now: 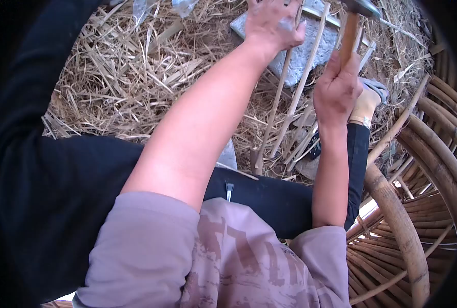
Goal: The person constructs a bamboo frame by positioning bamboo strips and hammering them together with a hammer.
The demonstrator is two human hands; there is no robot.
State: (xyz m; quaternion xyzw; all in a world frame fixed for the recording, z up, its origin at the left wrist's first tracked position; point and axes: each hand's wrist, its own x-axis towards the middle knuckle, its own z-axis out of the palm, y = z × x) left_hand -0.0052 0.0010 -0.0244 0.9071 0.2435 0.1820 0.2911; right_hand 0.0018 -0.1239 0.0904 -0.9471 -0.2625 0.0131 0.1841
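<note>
My right hand (339,90) is wrapped round the wooden handle of a hammer (349,38), whose metal head is at the top edge of the view. My left hand (274,24) is over a pale stone block (318,43), closed on a thin bamboo stick (277,95). This stick runs down from the hand toward my leg; the fingertips are partly cut off by the frame. A second, lighter stick (303,82) slants across the block just right of it.
Dry straw and bamboo shavings (151,72) cover the ground. Curved bamboo furniture (403,231) stands close on the right. Scraps of clear plastic (185,6) lie at the top. My sandalled foot (369,97) rests beyond the right hand. Small stones (309,167) lie near my leg.
</note>
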